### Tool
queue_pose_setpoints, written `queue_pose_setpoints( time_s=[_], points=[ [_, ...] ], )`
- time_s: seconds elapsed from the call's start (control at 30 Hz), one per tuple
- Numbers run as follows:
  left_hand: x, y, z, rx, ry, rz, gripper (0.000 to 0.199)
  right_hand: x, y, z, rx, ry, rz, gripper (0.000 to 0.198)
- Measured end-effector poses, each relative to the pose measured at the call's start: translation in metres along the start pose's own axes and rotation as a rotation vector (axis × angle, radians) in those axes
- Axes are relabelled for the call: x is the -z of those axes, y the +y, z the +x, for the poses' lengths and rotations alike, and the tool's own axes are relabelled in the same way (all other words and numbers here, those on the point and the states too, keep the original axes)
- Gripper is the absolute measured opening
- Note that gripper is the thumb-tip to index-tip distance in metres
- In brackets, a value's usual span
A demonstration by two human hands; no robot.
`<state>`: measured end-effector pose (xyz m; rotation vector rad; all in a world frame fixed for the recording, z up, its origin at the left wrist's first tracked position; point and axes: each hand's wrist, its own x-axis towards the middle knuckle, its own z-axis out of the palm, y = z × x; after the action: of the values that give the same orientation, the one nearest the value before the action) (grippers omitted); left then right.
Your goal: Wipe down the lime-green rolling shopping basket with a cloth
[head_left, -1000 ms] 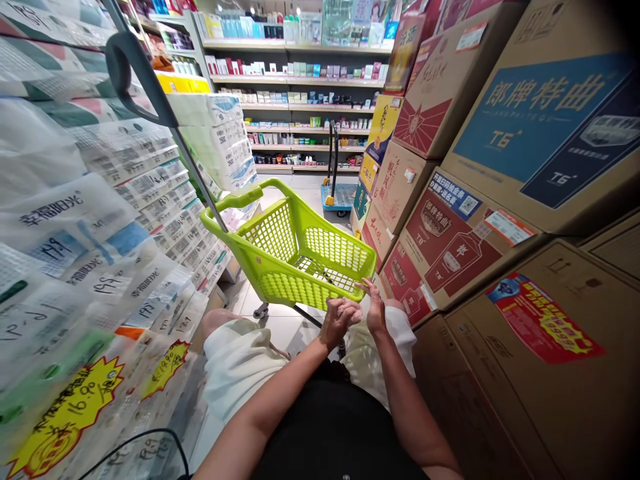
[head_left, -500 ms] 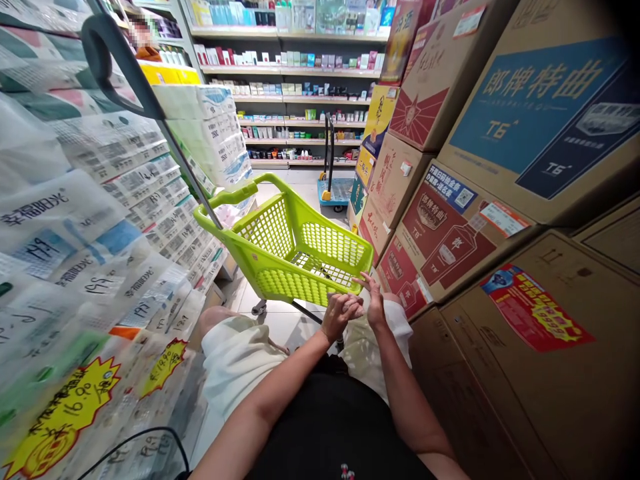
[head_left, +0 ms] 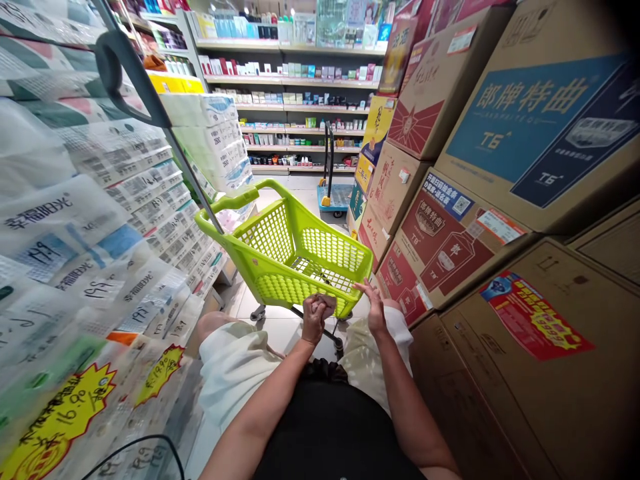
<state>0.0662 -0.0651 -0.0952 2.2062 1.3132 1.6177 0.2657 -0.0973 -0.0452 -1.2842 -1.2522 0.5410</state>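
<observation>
Before my knees stands a lime-green shopping cart (head_left: 280,291) with a holed plastic basket and a handle at its far left end. My left hand (head_left: 313,323) is closed around a small crumpled pinkish piece (head_left: 327,305), cloth or tissue, just in front of the basket's near side. To its right, my right hand (head_left: 374,309) is open, fingers stretched out at the basket's near right corner. Its fingertips are close to the green rim; whether they touch it I cannot tell. Nothing shows in the right hand.
Wrapped paper packs (head_left: 125,267) with price signs are stacked on the left. Tall cardboard boxes (head_left: 480,247) wall the right side. A grey hooked handle on a pole (head_left: 187,167) rises at the left. Behind the cart stand a blue hand truck (head_left: 334,198) and product shelves (head_left: 300,80).
My left hand has moved left, away from my right hand, and the crumpled piece in it now shows. The right hand stays at the basket's corner. The view has shifted slightly.
</observation>
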Motion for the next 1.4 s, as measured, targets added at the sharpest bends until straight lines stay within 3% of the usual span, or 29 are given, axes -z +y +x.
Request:
queue_pose_setpoints(
  time_s=[0.13,0.23,0.4,0.53,0.67,0.8,1.0,1.23,1.4],
  points=[
    [0.007,-0.006,0.015,0.075,0.086,0.044,0.016,-0.011,-0.011,-0.002,0.117,-0.089,-0.183,0.068],
    [0.011,-0.010,0.022,0.066,0.081,0.061,0.015,-0.025,-0.019,-0.007,0.185,-0.159,-0.234,0.064],
    [0.016,-0.028,0.010,0.070,0.086,0.046,0.020,-0.038,-0.023,-0.010,0.207,-0.143,-0.259,0.061],
    [0.022,-0.037,0.027,0.164,0.205,0.072,0.015,-0.044,-0.026,-0.007,0.213,-0.166,-0.286,0.061],
    [0.023,-0.041,0.030,0.237,0.203,0.060,0.017,-0.051,-0.030,-0.008,0.242,-0.151,-0.313,0.061],
    [0.032,-0.049,0.028,0.323,0.226,0.056,0.022,-0.052,-0.029,-0.011,0.279,-0.154,-0.358,0.060],
    [0.057,-0.055,0.068,0.388,0.400,0.116,0.030,-0.050,-0.027,-0.012,0.315,-0.145,-0.415,0.058],
    [0.056,-0.071,0.039,0.488,0.377,0.082,0.041,-0.050,-0.023,-0.013,0.329,-0.148,-0.432,0.056],
    [0.067,-0.074,0.065,0.470,0.501,0.143,0.037,-0.047,-0.022,-0.010,0.282,-0.125,-0.394,0.052]
  ],
)
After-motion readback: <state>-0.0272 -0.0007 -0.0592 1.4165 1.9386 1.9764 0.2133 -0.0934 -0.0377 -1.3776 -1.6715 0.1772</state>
